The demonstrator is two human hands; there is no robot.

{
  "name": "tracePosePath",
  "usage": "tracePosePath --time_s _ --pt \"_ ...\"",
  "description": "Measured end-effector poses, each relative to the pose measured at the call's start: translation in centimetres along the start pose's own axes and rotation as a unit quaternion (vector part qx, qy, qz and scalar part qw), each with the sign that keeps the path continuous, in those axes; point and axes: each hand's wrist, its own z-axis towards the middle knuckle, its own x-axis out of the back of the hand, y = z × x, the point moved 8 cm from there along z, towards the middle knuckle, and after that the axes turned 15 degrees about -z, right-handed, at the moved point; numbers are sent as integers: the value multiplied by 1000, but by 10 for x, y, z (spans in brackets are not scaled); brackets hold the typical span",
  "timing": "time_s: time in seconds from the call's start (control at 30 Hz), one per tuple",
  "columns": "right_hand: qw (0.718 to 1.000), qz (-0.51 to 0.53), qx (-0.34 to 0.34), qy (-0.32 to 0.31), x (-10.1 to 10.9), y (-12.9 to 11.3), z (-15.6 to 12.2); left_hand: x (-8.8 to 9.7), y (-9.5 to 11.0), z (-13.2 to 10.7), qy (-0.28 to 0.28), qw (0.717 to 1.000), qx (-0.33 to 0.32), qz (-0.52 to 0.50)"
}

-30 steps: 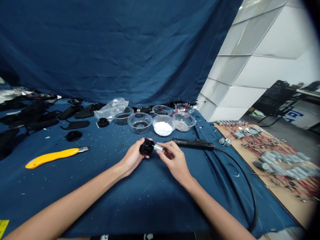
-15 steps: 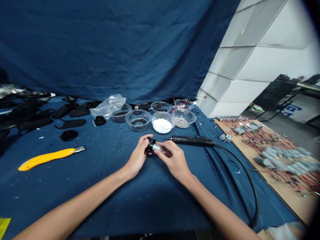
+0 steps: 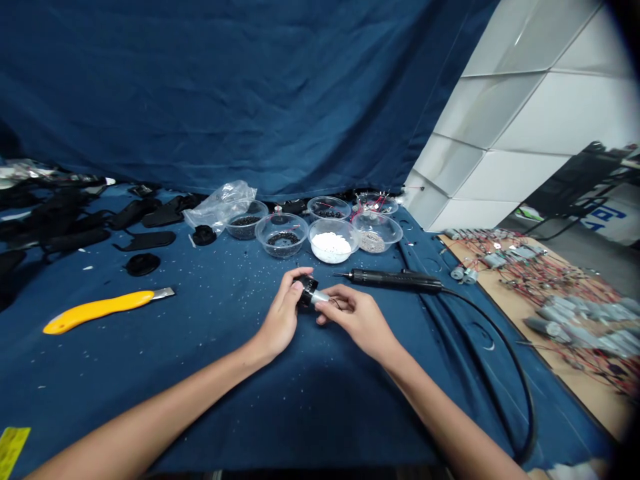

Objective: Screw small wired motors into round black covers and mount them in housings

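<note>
My left hand [image 3: 284, 312] is closed around a round black plastic part [image 3: 306, 291] above the middle of the cloth. From that part a silver cylindrical motor [image 3: 319, 298] sticks out to the right, its far end inside or against the black piece. The fingers of my right hand [image 3: 356, 315] pinch the motor's free end, where thin dark wires show. Just beyond my right hand lies a black electric screwdriver [image 3: 395, 280], its bit pointing left and its cord curving toward me. How deep the motor sits in the part is hidden by my fingers.
Behind my hands stand several clear bowls, one with white pieces [image 3: 331, 247], others with small dark parts [image 3: 283, 240]. A yellow utility knife [image 3: 103, 312] lies left, blade out, near a black disc [image 3: 143, 265]. Wired motors [image 3: 575, 320] cover a board at right.
The view has shifted slightly, so the table things appear a little further left or right than before. Both hands keep their hold; the motor and black part are tilted a bit differently.
</note>
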Motion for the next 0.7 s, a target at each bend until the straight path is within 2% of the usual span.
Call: tracePosePath --time_s 0.1,0.2,0.7 --pt "998 -31 32 33 3 -2 0 2 -3 1 15 1000 12 6" --pt "996 -54 35 54 3 -1 -1 2 -3 2 21 1000 18 -7" --pt "998 -12 31 44 0 -3 1 3 2 3 11 1000 18 10"
